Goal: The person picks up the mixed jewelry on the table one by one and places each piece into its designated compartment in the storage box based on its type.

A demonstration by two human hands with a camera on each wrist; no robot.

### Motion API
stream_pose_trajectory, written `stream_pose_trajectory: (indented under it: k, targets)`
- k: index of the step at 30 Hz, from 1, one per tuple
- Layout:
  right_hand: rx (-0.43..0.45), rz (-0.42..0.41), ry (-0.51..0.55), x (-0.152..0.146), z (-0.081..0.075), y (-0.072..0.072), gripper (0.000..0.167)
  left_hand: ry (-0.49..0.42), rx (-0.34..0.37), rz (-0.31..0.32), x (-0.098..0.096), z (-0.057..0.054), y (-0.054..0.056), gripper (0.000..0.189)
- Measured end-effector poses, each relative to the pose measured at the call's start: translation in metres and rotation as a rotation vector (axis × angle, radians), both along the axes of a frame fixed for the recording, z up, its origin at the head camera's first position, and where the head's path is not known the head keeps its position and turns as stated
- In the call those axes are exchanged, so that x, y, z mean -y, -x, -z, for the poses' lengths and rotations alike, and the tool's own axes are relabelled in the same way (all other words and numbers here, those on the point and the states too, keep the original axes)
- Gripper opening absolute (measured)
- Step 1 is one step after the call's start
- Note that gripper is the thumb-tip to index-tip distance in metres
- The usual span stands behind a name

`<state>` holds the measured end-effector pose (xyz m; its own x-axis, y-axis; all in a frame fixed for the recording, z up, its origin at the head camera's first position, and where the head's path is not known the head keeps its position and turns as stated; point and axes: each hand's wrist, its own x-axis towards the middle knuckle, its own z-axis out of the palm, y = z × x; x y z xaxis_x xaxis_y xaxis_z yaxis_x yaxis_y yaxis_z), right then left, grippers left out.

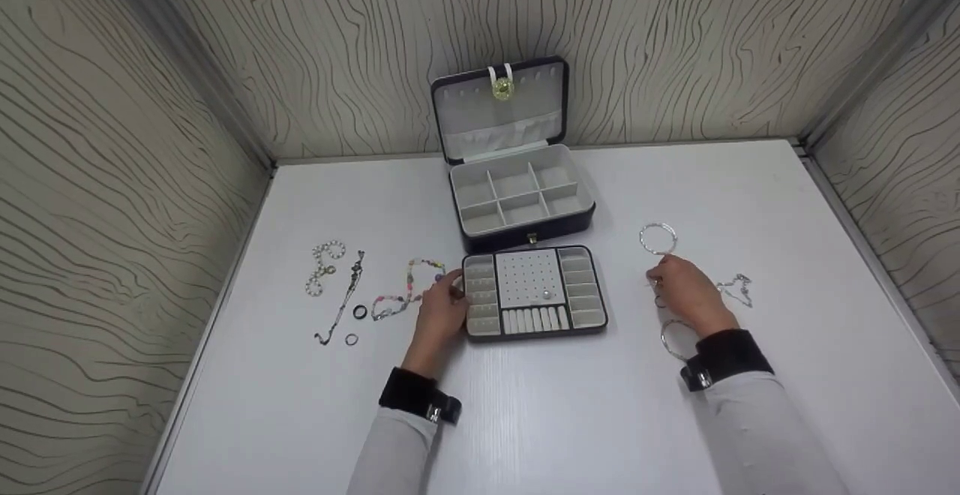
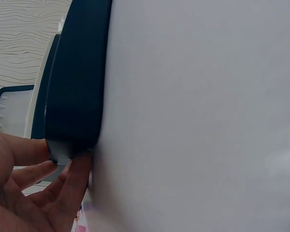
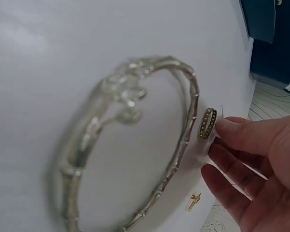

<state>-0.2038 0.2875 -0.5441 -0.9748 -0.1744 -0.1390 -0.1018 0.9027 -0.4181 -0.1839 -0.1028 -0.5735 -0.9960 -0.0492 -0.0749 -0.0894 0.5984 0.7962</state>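
My left hand (image 1: 441, 309) grips the left edge of the jewelry tray (image 1: 478, 339). In the left wrist view the thumb and fingers (image 2: 72, 193) close round a corner of the tray's dark side. On the tray's dotted pad sits a pearl stud (image 1: 547, 295). My right hand (image 1: 688, 294) is low over the table at right, thumb and fingertips pinching a small earring with a thin pin (image 3: 222, 111); most of it is hidden. Beside the thumb is a patterned ring (image 3: 208, 123). A gold earring (image 3: 194, 200) lies near the fingers, and a bangle (image 3: 183, 140) looms in front.
Behind the tray stands an open jewelry box (image 1: 517, 234) with divided compartments. At left lie a pearl bracelet (image 1: 317, 261), a dark chain (image 1: 346, 300), two rings (image 1: 360, 312) and a colourful beaded string (image 1: 410, 285). Another bangle (image 1: 658, 226) and a silver chain (image 1: 739, 285) lie at right.
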Motion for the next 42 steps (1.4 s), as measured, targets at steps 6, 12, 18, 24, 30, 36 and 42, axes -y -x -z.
stream_pose_trajectory:
  k: [6,12,18,24,30,36,42]
  targets:
    - [-0.018,0.026,0.011,0.000,0.000,-0.001,0.014,0.016,0.005,0.000,0.000,0.000,0.001,0.051]
    - [-0.001,0.014,0.021,-0.002,0.001,-0.004,0.014,0.019,-0.001,0.010,-0.001,0.000,0.002,0.051]
    - [-0.051,0.028,0.160,0.012,-0.001,-0.007,0.013,0.015,-0.003,0.031,0.003,-0.003,0.001,0.050]
    - [-0.086,0.028,0.367,0.035,-0.001,-0.012,0.012,0.014,0.005,0.039,0.005,-0.003,0.003,0.049]
    - [0.009,0.073,0.592,0.055,-0.001,-0.018,0.022,0.009,0.006,0.045,0.004,-0.001,0.004,0.050]
    - [0.161,0.128,0.861,0.072,0.003,-0.025,0.028,0.006,-0.015,0.061,0.006,-0.001,0.004,0.050]
    - [0.179,0.135,0.910,0.085,0.009,-0.025,0.028,-0.004,0.002,0.058,0.005,-0.001,0.002,0.051]
